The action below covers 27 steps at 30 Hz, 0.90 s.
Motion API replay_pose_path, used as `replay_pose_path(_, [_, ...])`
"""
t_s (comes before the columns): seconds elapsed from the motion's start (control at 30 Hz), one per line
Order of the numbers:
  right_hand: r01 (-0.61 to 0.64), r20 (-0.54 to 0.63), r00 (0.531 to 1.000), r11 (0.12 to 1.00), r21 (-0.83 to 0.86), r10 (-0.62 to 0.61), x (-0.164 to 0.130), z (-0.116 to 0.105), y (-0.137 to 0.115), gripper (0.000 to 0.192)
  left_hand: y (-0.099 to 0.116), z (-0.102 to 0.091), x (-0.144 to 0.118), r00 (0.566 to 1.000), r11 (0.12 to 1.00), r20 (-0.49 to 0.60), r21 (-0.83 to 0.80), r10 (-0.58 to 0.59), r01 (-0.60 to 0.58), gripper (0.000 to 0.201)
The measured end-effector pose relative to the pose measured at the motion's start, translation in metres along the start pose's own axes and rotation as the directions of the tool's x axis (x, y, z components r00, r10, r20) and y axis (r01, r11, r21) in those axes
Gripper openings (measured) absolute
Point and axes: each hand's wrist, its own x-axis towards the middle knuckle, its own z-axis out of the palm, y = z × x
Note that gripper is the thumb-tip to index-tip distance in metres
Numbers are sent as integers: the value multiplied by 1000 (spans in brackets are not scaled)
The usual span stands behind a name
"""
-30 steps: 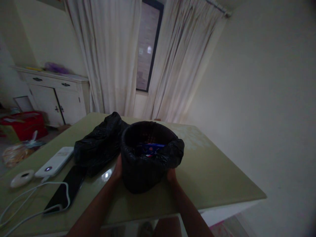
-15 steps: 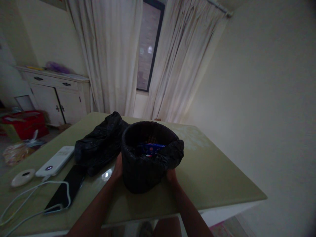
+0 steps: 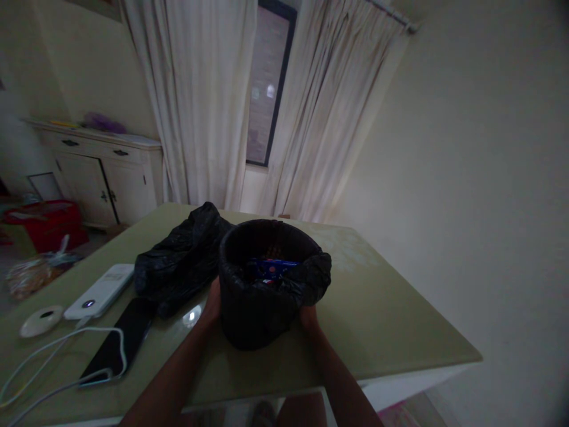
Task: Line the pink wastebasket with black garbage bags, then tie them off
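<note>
Nothing on the table has shifted since the earlier frames; only my view has tipped very slightly, and both my hands stay where they were on the bin. My left hand [image 3: 212, 303] presses flat against the left side of the small black bin [image 3: 258, 308], and my right hand [image 3: 307, 318] presses against its lower right side, so the bin is clamped between the two palms. The fingers of both hands wrap behind the bin wall and are hidden, so I cannot tell whether they are spread or together. The bin stands upright near the middle of the green table [image 3: 391, 320], lined with a black bag [image 3: 316, 271] whose edge is folded down over the rim. A blue wrapper [image 3: 270, 268] lies inside the bin near the top. A second, crumpled black bag [image 3: 178, 264] lies on the table, touching the bin on its left. Further left lie a dark phone [image 3: 120, 341] with a white cable [image 3: 53, 350], a white power bank [image 3: 100, 290] and a round white disc [image 3: 41, 320].
</note>
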Motion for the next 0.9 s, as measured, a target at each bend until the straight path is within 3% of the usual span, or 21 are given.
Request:
replay_pose_path(0.2, [28, 19, 999, 999, -26, -27, -1, -5, -4, 84, 1, 0, 1, 1000, 1000, -14, -9, -6, 6, 26])
replay_pose_path(0.37, [50, -36, 998, 998, -32, -51, -1, -6, -3, 89, 2, 0, 0, 999, 999, -36, -18, -31, 30, 28])
replay_pose_path(0.63, [51, -19, 998, 998, -48, -52, 0, -5, 10, 87, 0, 1, -1, 1000, 1000, -6, -26, 12, -12, 26])
replay_pose_path(0.9, [69, 28, 997, 995, -77, -67, 0, -5, 27, 84, -2, 0, 3, 999, 999, 4, 27, -34, 34, 35])
